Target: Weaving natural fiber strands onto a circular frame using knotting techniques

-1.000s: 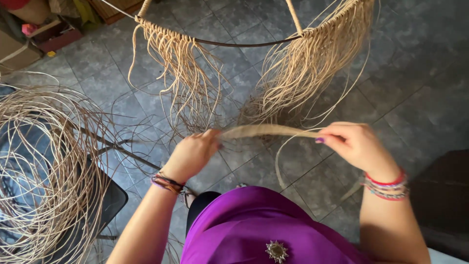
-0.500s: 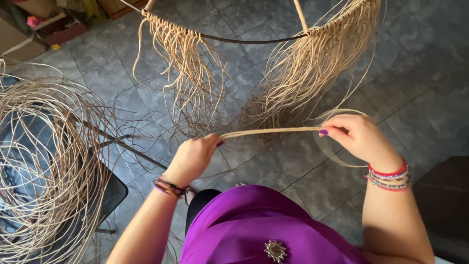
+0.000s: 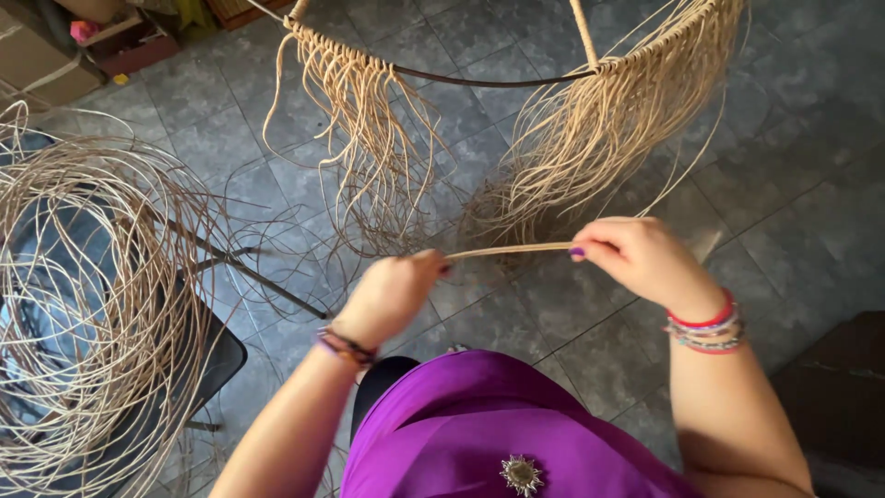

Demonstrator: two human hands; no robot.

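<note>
Left hand (image 3: 392,293) pinched shut on one end of strand (image 3: 509,249); right hand (image 3: 645,260) pinched on the other end. Strand pulled taut, near level between hands, over grey floor (image 3: 553,323). Beyond strand: hoop (image 3: 489,81), dark, arched, with pale fringe (image 3: 590,148) knotted along it and hanging toward strand; fringe tips near strand, contact possibly none, view too tangled to tell. Left of strand, well apart: coil (image 3: 88,295) of loose pale cane heaped on dark chair (image 3: 217,355). Below strand: purple top (image 3: 498,433), bangles (image 3: 710,330) on right wrist.
</note>
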